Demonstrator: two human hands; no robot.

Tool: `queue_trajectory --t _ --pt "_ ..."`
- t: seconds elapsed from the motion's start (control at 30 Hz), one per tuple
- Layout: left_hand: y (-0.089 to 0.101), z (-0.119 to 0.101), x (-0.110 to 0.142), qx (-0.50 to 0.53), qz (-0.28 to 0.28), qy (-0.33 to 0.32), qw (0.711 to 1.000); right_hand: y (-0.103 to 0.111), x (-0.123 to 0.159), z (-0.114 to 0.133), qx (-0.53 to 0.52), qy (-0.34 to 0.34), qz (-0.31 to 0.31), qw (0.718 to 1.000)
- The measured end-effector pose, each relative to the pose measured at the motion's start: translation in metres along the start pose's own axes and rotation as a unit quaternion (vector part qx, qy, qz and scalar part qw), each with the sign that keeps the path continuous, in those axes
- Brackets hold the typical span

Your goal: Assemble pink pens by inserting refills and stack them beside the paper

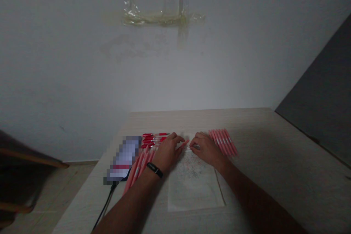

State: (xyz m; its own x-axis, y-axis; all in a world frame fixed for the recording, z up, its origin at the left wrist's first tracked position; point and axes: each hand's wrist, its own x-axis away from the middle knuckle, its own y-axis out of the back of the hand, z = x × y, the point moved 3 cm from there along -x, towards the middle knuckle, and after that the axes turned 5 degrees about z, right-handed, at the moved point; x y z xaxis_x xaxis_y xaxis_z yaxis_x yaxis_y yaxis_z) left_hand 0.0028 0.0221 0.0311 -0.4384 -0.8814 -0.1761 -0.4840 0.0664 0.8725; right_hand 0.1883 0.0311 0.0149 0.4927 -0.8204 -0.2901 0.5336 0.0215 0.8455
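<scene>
My left hand (168,149), with a black band (155,170) on its wrist, pinches a slim pink pen-like stick (185,143) over the top part of a pale sheet (197,190). Close by on the right, my right hand (205,147) has its fingers pressed together near the stick's end; what they hold is too small to make out. Red pens (153,139) lie in a stack left of my left hand. Several pink sticks (139,164) lie partly under my left forearm. A neat row of similar pink sticks (222,142) rests beyond my right hand.
A phone (124,159), blurred out, lies on the left of the wooden table (255,190) with a black cable (105,204) running toward me. The table meets a white wall (192,76) with tape on it. Wooden furniture (27,157) stands at the left.
</scene>
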Motion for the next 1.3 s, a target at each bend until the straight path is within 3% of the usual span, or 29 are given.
queue_trajectory --t 0.7,1.3 --pt "0.002 -0.002 0.001 0.007 -0.002 -0.001 1.0 -0.007 -0.006 0.005 0.076 -0.04 0.032 0.996" --pt "0.002 -0.005 0.0 0.012 0.023 0.0 1.0 0.003 -0.003 0.013 -0.012 0.057 -0.024 0.998"
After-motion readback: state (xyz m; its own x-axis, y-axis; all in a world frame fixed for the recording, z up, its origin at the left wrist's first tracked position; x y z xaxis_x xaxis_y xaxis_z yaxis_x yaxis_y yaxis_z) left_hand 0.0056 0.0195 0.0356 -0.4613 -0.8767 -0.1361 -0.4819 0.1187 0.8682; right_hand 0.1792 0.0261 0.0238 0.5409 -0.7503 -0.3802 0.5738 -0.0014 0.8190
